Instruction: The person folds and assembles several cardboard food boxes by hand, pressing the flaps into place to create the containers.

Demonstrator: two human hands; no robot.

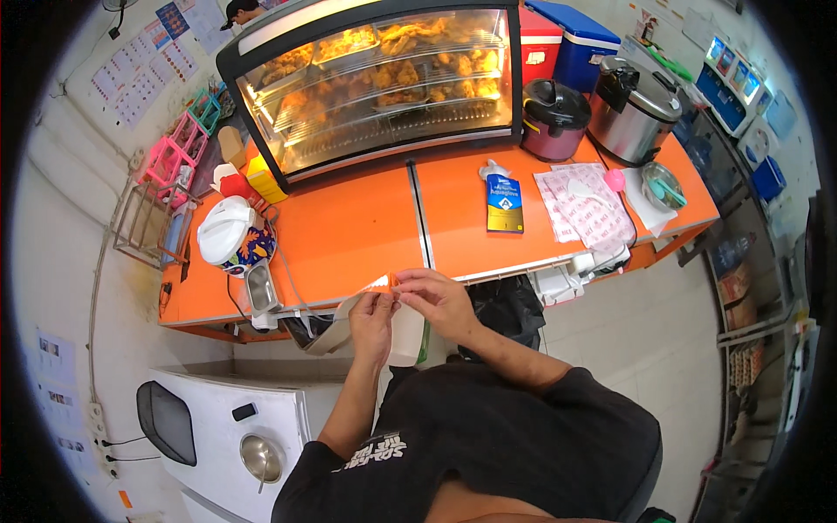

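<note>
- Holding a pale card piece before the torso, just off the near edge of the orange tabletop, with the fingers of the left hand and the right hand set narrow in a pinch near its upper edge.
- Liable to tear or crease crookedly there, from pulling too hard with one hand against the other.
- Liable also to drop to the floor, from gripping so little of the edge without support underneath.
- Possible to lose, after a slip to the right, into the black bag below the tabletop.
- Easy to tip, by a backward swing of the left elbow, the metal bowl on the white appliance.
- Easy to snag, in reaching left, the loose cable beside the white-lidded pot.
- Hard to make out at the fingertips: card or tabletop as source of the orange patch.
- Impossible to tell the card's full shape behind both hands, or any join with the tan panel to the left.
- Blurred by glare inside the heated case.
- Showing, far left, only part of a person, cut off by the upper edge.
</note>
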